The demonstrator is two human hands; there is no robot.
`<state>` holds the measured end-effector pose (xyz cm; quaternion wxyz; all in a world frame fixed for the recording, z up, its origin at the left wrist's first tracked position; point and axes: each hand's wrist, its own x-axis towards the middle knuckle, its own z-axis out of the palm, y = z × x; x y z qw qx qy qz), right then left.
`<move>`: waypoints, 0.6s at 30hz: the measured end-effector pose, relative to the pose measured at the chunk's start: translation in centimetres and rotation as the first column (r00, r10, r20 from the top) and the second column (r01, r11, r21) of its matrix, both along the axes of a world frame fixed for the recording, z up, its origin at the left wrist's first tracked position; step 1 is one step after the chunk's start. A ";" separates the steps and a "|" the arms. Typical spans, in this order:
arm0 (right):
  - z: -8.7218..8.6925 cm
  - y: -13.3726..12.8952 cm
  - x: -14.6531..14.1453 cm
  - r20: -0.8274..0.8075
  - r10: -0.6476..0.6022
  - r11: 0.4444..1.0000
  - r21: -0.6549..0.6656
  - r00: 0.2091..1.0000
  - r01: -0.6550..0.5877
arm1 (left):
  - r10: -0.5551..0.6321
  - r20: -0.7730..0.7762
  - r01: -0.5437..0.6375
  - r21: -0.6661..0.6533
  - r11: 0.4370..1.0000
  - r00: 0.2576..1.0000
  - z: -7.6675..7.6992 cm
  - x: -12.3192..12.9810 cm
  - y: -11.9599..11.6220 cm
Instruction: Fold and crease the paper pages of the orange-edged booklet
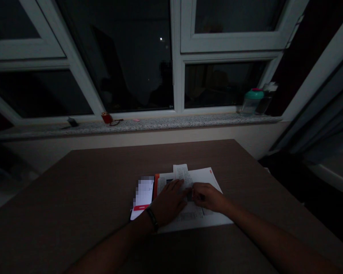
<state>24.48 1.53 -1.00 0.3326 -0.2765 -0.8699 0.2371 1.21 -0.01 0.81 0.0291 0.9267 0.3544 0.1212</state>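
Note:
Printed sheets or an open booklet point(214, 219) with an orange strip along its left side lie on the brown table. A narrow printed paper strip point(181, 171) rests over them and juts past their far edge. My left hand point(169, 201), with a dark band at the wrist, lies flat on the papers with its fingers stretched over the strip. My right hand point(208, 197) is closed beside the left fingertips, low over the print. What its fingers hold, if anything, is too dark to make out. A lit phone point(144, 192) lies just left of the papers.
Beyond the brown table point(103, 171) runs a speckled stone windowsill point(165, 122). On it stand a small red jar point(106, 117), a small dark object point(72, 121) and a clear bottle with a teal lid point(250, 102). A grey curtain point(317, 110) hangs at the right.

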 end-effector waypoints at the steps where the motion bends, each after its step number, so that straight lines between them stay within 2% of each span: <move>1: 0.1 0.0 0.0 -0.008 -0.044 0.999 -0.014 0.999 0.044 | 0.001 -0.003 -0.001 0.001 1.000 1.000 0.0 0.0 0.0; 4: 0.2 0.0 -0.1 -0.026 -0.069 0.997 -0.036 0.997 0.068 | 0.010 -0.024 -0.010 -0.008 1.000 1.000 0.1 0.2 -0.1; 8: 0.4 -0.3 -0.1 -0.034 0.080 0.996 -0.023 0.996 -0.081 | 0.012 -0.026 -0.012 -0.018 1.000 1.000 0.5 0.3 -0.2; 10: 0.5 -0.5 -0.1 -0.028 0.096 0.995 -0.025 0.995 -0.097 | 0.011 -0.021 -0.011 -0.018 1.000 1.000 0.6 0.2 -0.2; 15: 0.5 -0.3 -0.3 -0.036 -0.125 0.990 -0.068 0.991 0.122 | 0.032 -0.032 -0.034 -0.042 0.999 0.999 0.4 0.0 -0.1; 18: 0.2 0.0 -0.3 -0.048 -0.127 0.987 -0.104 0.991 0.121 | 0.032 -0.014 -0.032 -0.039 0.999 0.999 0.2 -0.1 0.0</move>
